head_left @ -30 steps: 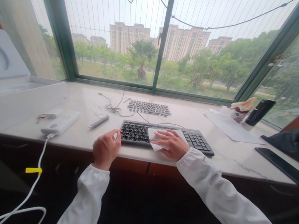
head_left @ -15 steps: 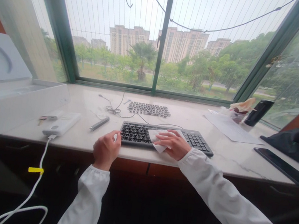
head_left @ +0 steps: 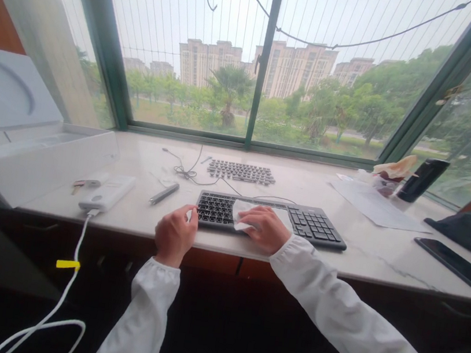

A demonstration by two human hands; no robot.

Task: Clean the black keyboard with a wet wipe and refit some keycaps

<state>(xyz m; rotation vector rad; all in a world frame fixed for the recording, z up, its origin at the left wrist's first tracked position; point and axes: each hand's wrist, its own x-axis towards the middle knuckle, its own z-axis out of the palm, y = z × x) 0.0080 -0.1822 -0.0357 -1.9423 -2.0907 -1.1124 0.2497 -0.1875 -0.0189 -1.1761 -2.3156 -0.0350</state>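
A black keyboard (head_left: 320,226) lies near the counter's front edge, its left section stripped of keycaps and its number pad still capped. My left hand (head_left: 175,232) grips the keyboard's left end, with thumb and curled fingers closed at the corner. Over the middle of the board, my right hand (head_left: 267,227) presses a white wipe (head_left: 242,208) against it, fingers bent and gathered on the sheet. Behind the keyboard, the loose keycaps (head_left: 241,171) are laid out in rows.
A grey pen-shaped tool (head_left: 164,194) and a white power bank (head_left: 106,193) with a cable lie left. An open white box (head_left: 49,162) stands beyond them. On the right are a paper sheet (head_left: 376,203), a phone (head_left: 457,268) and a black cylinder (head_left: 423,179).
My right hand has drawn slightly left along the keyboard, its fingers bending and bunching the wipe. My left hand keeps its hold. The whole view has shifted a little.
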